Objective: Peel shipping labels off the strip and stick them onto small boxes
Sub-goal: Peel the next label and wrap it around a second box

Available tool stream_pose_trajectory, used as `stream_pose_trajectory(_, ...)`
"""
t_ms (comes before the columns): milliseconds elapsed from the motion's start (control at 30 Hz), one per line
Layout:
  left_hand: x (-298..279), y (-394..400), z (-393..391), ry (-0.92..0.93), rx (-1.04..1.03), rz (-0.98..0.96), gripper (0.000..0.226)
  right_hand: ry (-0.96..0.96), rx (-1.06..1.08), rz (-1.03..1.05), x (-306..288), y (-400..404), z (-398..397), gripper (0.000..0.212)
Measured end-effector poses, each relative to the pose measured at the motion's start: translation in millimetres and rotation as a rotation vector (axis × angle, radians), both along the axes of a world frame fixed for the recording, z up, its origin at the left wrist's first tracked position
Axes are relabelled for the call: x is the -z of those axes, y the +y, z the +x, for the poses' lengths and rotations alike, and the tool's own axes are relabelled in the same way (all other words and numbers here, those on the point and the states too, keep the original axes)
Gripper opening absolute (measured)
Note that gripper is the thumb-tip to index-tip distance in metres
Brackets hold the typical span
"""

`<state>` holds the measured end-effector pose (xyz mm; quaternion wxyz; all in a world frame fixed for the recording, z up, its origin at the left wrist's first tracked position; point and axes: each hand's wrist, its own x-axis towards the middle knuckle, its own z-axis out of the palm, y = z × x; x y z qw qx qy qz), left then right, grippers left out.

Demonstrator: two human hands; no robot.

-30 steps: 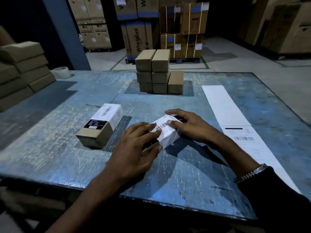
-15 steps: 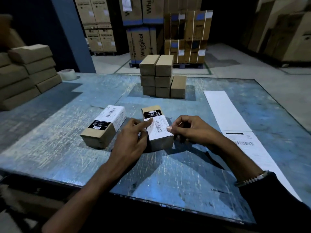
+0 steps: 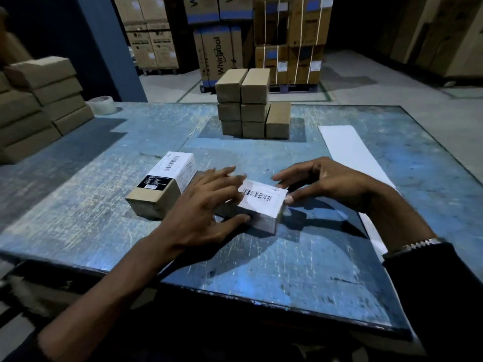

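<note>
A small brown box (image 3: 264, 218) lies on the blue table (image 3: 300, 262) between my hands, with a white barcode label (image 3: 262, 199) stuck over its top and wrapped down one side. My left hand (image 3: 206, 205) lies over the box's left part, thumb against its near side. My right hand (image 3: 324, 181) touches the box's right end with thumb and fingertips. A labelled box (image 3: 162, 186) sits just to the left. The white label strip (image 3: 347, 150) runs along the table's right side, partly hidden by my right arm.
A stack of plain brown boxes (image 3: 251, 105) stands at the table's far middle. More brown boxes (image 3: 39, 100) are piled at the left edge, with a tape roll (image 3: 102, 104) beside them. Large cartons stand on the floor beyond.
The box has been turned so its length runs crosswise instead of away from me. My left hand now lies flat over it and my right hand has opened at its right end.
</note>
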<state>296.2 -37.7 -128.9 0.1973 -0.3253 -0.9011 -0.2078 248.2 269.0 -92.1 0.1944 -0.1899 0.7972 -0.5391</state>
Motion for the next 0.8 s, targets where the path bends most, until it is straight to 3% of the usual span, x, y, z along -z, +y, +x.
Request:
stream_pose_trajectory(133, -10, 10, 5, 0.042, 0.018, -0.025, 0.040, 0.008, 0.138, -0.056, 9, -2, -7, 0.046)
stream_pose_trajectory(300, -16, 15, -7, 0.031, -0.111, -0.286, 0.063, 0.083, 0.285, -0.091, 21, -23, -8, 0.031)
stream_pose_trajectory(467, -16, 25, -9, 0.051, -0.337, -0.532, 0.066, 0.184, 0.352, 0.022, 39, -29, -16, 0.022)
stream_pose_trajectory(667, -19, 20, -30, -0.033, -0.514, -0.488, 0.059, 0.262, 0.321, 0.107, 45, -32, -22, 0.012)
stream_pose_trajectory(800, -20, 18, -47, -0.034, -0.617, -0.565, 0.052, 0.289, 0.310, 0.139, 46, -31, -21, 0.009)
